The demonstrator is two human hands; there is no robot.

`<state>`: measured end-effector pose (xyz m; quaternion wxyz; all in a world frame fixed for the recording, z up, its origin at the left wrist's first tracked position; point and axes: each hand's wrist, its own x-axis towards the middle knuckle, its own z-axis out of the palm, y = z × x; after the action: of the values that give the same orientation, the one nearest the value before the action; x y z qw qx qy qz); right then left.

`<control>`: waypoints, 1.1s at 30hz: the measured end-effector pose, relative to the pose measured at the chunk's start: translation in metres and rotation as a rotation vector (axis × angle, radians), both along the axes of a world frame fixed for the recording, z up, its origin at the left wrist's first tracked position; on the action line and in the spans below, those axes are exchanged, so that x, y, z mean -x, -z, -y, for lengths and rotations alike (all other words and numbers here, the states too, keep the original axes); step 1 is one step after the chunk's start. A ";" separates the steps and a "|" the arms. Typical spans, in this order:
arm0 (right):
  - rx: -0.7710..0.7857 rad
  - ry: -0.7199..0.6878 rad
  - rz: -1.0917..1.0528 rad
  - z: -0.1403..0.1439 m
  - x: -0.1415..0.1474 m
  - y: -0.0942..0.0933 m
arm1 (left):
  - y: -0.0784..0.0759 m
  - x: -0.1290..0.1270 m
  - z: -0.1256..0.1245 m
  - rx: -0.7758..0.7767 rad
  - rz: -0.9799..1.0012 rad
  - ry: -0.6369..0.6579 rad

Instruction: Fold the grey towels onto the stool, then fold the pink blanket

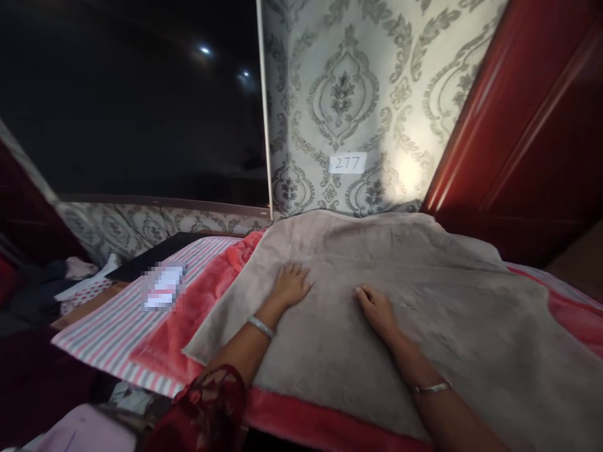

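hands lie flat and released: left hand (pixel 291 284) and right hand (pixel 377 309) on soft grey fleece blanket (pixel 400 295) (over coral-pink blanket (pixel 207 295)); smoothing works best pressing outward evenly.

Damask wallpaper (pixel 348 94) behind, paper label (pixel 347 163) stuck on it; dark window (pixel 132 100) left; red wooden wardrobe (pixel 532 125) right; dim room, light patch on wall.
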<state>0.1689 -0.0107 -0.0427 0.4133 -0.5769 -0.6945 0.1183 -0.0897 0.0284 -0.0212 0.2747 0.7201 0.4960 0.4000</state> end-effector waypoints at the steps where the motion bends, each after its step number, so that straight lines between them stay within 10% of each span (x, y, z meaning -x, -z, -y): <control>1: -0.009 0.015 -0.002 -0.001 0.000 0.001 | -0.002 0.000 0.000 0.012 -0.124 -0.018; 8: 0.164 -0.091 0.471 0.010 0.007 -0.016 | -0.022 -0.011 -0.001 -0.012 -1.032 -0.186; 16: 0.310 -0.019 0.569 0.030 -0.055 -0.030 | -0.030 -0.013 -0.003 0.026 -1.066 -0.262; 25: 0.505 0.517 0.586 0.107 -0.224 -0.018 | -0.032 -0.010 -0.009 0.003 -1.056 -0.216; 33: 0.496 0.843 0.444 0.153 -0.282 -0.029 | -0.039 -0.014 -0.006 -0.007 -1.109 -0.207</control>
<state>0.4513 -0.1638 -0.0137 0.1194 -0.8972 -0.4247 -0.0221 -0.0755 0.0341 0.0181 -0.0701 0.7710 0.6329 -0.0118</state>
